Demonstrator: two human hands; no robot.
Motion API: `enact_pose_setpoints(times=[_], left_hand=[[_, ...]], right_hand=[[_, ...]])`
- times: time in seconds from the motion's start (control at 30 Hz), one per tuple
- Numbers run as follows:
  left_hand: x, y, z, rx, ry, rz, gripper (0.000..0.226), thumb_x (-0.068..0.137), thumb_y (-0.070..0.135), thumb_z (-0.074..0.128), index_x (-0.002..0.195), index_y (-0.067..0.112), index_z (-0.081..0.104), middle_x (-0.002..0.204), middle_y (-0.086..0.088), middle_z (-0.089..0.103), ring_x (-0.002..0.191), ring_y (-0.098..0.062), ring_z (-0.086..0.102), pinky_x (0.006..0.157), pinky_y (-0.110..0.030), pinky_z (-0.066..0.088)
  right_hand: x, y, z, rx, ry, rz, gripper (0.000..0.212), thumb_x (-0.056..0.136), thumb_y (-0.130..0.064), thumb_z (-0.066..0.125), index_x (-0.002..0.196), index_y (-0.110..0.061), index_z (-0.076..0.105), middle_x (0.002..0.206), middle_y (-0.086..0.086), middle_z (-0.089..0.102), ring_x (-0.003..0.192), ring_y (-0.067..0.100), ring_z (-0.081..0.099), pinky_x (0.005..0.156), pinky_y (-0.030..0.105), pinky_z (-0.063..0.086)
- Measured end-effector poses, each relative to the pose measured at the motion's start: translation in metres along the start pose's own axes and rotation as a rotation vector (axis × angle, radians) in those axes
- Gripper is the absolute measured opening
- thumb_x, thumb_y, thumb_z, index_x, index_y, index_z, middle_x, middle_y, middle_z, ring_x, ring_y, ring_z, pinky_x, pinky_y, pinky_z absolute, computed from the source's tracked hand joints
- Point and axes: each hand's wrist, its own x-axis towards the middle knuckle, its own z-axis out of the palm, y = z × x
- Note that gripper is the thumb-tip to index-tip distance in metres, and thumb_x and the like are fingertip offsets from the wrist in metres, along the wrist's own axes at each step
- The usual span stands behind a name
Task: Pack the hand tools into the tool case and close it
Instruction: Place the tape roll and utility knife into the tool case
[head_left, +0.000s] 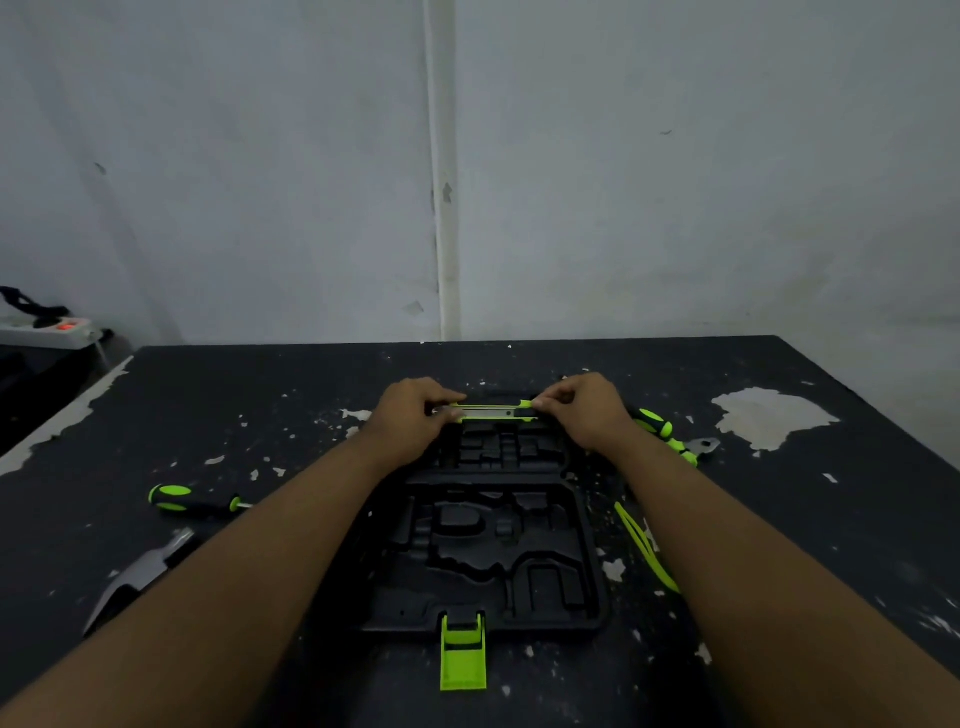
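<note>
An open black tool case (483, 561) lies flat on the dark table, with moulded recesses in both halves and a green latch (462, 654) at its near edge. Over the far half, my left hand (410, 415) and my right hand (582, 410) each pinch one end of a slim green and grey utility knife (493, 410), held level. A green and black screwdriver (195, 500) lies left of the case. A hammer (137, 577) lies at the near left, partly hidden by my left forearm.
Right of the case lie another green-handled screwdriver (655, 423), a metal tool (701, 448) with green grips, and thin green handles (647, 551). The table (779, 519) has flaking paint. A wall stands behind it. A power strip (52, 330) sits at the far left.
</note>
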Motion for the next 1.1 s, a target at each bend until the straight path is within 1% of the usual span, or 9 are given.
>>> enact_pose_setpoints(times=[0.07, 0.2, 0.3, 0.53, 0.7, 0.8, 0.93, 1.03, 1.1], left_hand=[[0.000, -0.002, 0.000, 0.026, -0.002, 0.026, 0.022, 0.095, 0.022, 0.077, 0.116, 0.026, 0.081, 0.100, 0.012, 0.069, 0.090, 0.000, 0.064, 0.086, -0.018, 0.049], [0.000, -0.006, 0.003, 0.035, 0.046, -0.005, 0.020, 0.091, 0.021, 0.081, 0.110, 0.027, 0.082, 0.100, 0.006, 0.055, 0.085, 0.001, 0.055, 0.078, -0.003, 0.038], [0.001, -0.006, 0.001, -0.005, 0.047, -0.026, 0.018, 0.087, 0.025, 0.085, 0.105, 0.028, 0.084, 0.093, 0.011, 0.067, 0.081, 0.000, 0.063, 0.076, -0.009, 0.041], [-0.002, -0.007, -0.005, -0.165, 0.091, -0.121, 0.009, 0.085, 0.020, 0.087, 0.092, 0.023, 0.085, 0.090, 0.012, 0.080, 0.086, 0.002, 0.073, 0.085, -0.014, 0.055], [0.000, -0.007, -0.002, -0.120, 0.074, -0.115, 0.013, 0.081, 0.021, 0.090, 0.093, 0.023, 0.086, 0.089, 0.013, 0.077, 0.079, 0.009, 0.067, 0.073, -0.003, 0.043], [0.000, -0.006, -0.002, -0.099, 0.062, -0.111, 0.012, 0.082, 0.022, 0.089, 0.094, 0.023, 0.086, 0.089, 0.013, 0.074, 0.077, 0.009, 0.064, 0.071, -0.003, 0.040], [0.001, -0.003, -0.002, -0.044, 0.083, -0.129, 0.011, 0.082, 0.028, 0.090, 0.092, 0.029, 0.085, 0.089, 0.017, 0.064, 0.081, 0.003, 0.061, 0.072, -0.006, 0.039], [0.002, -0.002, -0.002, -0.023, 0.091, -0.121, 0.003, 0.084, 0.034, 0.086, 0.087, 0.032, 0.085, 0.086, 0.020, 0.065, 0.082, 0.005, 0.062, 0.073, -0.007, 0.041], [0.002, -0.001, -0.002, -0.050, 0.113, -0.134, 0.005, 0.087, 0.032, 0.084, 0.091, 0.032, 0.084, 0.089, 0.017, 0.070, 0.083, 0.005, 0.063, 0.080, -0.015, 0.050]], right_hand=[[0.001, 0.000, -0.001, -0.008, -0.004, 0.005, 0.014, 0.093, -0.029, 0.081, 0.097, -0.016, 0.086, 0.095, 0.004, 0.081, 0.075, -0.002, 0.063, 0.070, 0.014, 0.047], [0.002, 0.000, -0.002, -0.012, -0.004, 0.000, 0.015, 0.092, -0.028, 0.082, 0.098, -0.014, 0.086, 0.094, 0.005, 0.081, 0.074, -0.007, 0.060, 0.080, 0.022, 0.047], [0.004, -0.001, -0.002, -0.041, -0.012, -0.008, 0.014, 0.091, -0.028, 0.083, 0.098, -0.015, 0.086, 0.094, 0.004, 0.082, 0.073, -0.008, 0.060, 0.082, 0.024, 0.050], [0.006, -0.006, -0.001, -0.114, -0.018, -0.002, 0.014, 0.092, -0.026, 0.082, 0.099, -0.015, 0.087, 0.097, 0.006, 0.082, 0.069, -0.002, 0.060, 0.077, 0.018, 0.042], [0.004, -0.010, -0.003, -0.142, -0.021, -0.005, 0.014, 0.093, -0.024, 0.081, 0.099, -0.014, 0.087, 0.099, 0.006, 0.082, 0.074, 0.005, 0.062, 0.079, 0.018, 0.043], [0.005, -0.011, -0.003, -0.120, -0.032, 0.002, 0.013, 0.093, -0.024, 0.081, 0.099, -0.014, 0.086, 0.100, 0.004, 0.082, 0.074, 0.000, 0.062, 0.083, 0.019, 0.045], [0.006, -0.013, -0.003, -0.089, -0.024, 0.065, 0.012, 0.091, -0.024, 0.082, 0.096, -0.015, 0.087, 0.096, 0.004, 0.083, 0.084, 0.008, 0.069, 0.087, 0.024, 0.051], [0.001, -0.012, 0.000, 0.051, 0.025, 0.136, 0.011, 0.088, -0.026, 0.083, 0.092, -0.017, 0.088, 0.089, -0.001, 0.082, 0.079, -0.001, 0.067, 0.093, 0.025, 0.054], [-0.001, -0.011, 0.005, 0.133, 0.048, 0.175, 0.014, 0.085, -0.032, 0.086, 0.090, -0.018, 0.088, 0.089, -0.005, 0.081, 0.082, -0.008, 0.063, 0.091, 0.022, 0.050]])
